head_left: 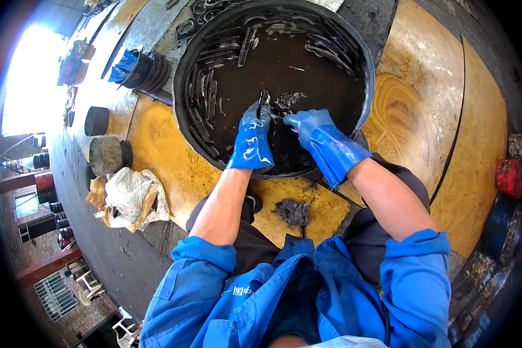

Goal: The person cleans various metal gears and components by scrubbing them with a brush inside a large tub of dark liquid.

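Hands point(255, 119) point(311, 122) at dark, slender piece point(263, 99)

So this person is wearing a bright blue work jacket point(209, 313), and the front is hanging open over a dark shirt point(296, 304). Both sleeves point(417, 284) are bunching up in chunky rolls point(203, 250), and some white lettering point(242, 290) is showing on the left side of the chest. The left hand point(254, 120) and right hand point(314, 123) are both sporting rubber gloves point(322, 120): shiny, deeper blue cuffs point(337, 155) are flaring out wide, while the fingers point(296, 120) are looking paler and greyer. Down below, plain dark trousers point(365, 243) are peeking out.
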### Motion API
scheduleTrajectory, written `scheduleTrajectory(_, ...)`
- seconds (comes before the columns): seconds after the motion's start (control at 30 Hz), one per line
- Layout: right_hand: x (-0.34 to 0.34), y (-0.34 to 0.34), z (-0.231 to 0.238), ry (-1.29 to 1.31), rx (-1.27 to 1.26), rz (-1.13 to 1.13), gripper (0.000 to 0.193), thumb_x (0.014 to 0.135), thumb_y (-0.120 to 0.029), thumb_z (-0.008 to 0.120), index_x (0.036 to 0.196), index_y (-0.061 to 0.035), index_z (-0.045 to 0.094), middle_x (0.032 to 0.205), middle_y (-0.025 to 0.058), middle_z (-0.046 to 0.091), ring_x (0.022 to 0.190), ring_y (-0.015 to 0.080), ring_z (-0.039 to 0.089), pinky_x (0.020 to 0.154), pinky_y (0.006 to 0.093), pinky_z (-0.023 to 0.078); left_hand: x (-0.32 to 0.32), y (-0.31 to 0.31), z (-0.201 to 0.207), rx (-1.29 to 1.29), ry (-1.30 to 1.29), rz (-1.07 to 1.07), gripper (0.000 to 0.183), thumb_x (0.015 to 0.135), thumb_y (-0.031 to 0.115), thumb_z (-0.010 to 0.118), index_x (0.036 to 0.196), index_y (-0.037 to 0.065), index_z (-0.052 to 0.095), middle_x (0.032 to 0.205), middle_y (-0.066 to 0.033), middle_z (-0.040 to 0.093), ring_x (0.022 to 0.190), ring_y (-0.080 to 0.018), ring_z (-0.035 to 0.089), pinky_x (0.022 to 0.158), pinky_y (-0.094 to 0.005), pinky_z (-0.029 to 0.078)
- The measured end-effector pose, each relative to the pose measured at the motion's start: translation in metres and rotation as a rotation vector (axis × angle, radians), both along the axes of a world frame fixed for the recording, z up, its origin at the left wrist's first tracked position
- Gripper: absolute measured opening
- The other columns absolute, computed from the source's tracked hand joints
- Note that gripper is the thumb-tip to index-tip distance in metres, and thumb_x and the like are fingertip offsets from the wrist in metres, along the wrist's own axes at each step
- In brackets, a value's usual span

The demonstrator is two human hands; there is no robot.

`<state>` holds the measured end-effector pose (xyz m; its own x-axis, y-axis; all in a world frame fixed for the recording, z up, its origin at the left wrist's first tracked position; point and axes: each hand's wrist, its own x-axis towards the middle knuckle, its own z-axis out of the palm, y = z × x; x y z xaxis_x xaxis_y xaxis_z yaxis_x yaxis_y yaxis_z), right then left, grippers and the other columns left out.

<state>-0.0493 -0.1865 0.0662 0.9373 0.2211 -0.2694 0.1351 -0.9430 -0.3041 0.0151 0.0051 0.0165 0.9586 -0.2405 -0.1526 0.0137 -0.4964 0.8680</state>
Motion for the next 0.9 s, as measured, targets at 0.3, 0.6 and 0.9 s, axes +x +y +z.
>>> scheduleTrajectory(0.3, -0.001, 0.003, 0.003, 0.197, 0.128, 0.134, 0.050, 0.079, -0.009, 0.070, 0.127, -0.0191, 0.068, 0.114, 0.0124, 0.074, 0.108, 0.0372, 0.070, 0.090, 0.0484, 0.057, -0.004, -0.009, 0.013, -0.091, 0.109, 0.043, 0.043, 0.107, 0.034, 0.059, 0.129, -0.003, 0.064, 0.103, -0.0077, 0.070, 0.091, -0.0175, 0.058, 0.089, -0.0352, 0.051)
scheduleTrajectory(0.6, -0.002, 0.002, 0.005, -0.071, -0.072, 0.136, 0.042, 0.088, -0.011, 0.066, 0.129, -0.0220, 0.063, 0.112, 0.0098, 0.073, 0.108, 0.0320, 0.072, 0.088, 0.0481, 0.054, -0.017, -0.014, 0.044, -0.171, 0.102, -0.027, 0.042, 0.108, 0.032, 0.056, 0.131, -0.003, 0.063, 0.108, -0.0110, 0.071, 0.095, -0.0176, 0.059, 0.092, -0.0361, 0.051)
scheduleTrajectory(0.9, 0.001, -0.010, -0.007, 0.173, 0.555, -0.546, 0.032, 0.092, -0.026, 0.072, 0.122, -0.0152, 0.074, 0.112, 0.0115, 0.077, 0.103, 0.0288, 0.073, 0.097, 0.0359, 0.055, -0.010, -0.007, 0.017, -0.205, 0.180, 0.066, 0.042, 0.109, 0.032, 0.054, 0.129, -0.004, 0.063, 0.109, -0.0093, 0.070, 0.096, -0.0174, 0.057, 0.091, -0.0356, 0.050)
